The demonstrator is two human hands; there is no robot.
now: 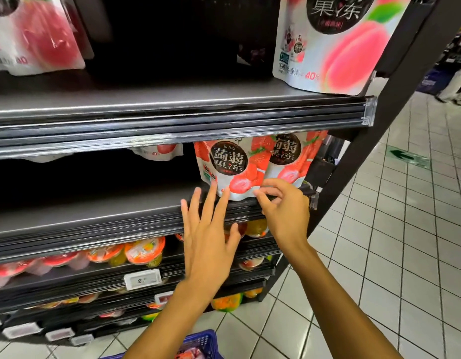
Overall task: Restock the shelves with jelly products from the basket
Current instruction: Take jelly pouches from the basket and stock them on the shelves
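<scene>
Left hand (208, 234) flat, fingertips touching the centre-frame strawberry pouch (229, 161); right hand (283, 206) curled at its corner, hold unclear. Best square it upright.

Two strawberry pouches (230, 168) (289, 156), two hands (207, 237) (283, 206), one blue basket (202, 342)

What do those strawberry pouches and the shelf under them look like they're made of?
Strawberry pouches: likely glossy printed plastic film; light glints off soft, slightly creased fronts. Shelf: seems coated metal, matte grey, with a dull even sheen.
</scene>
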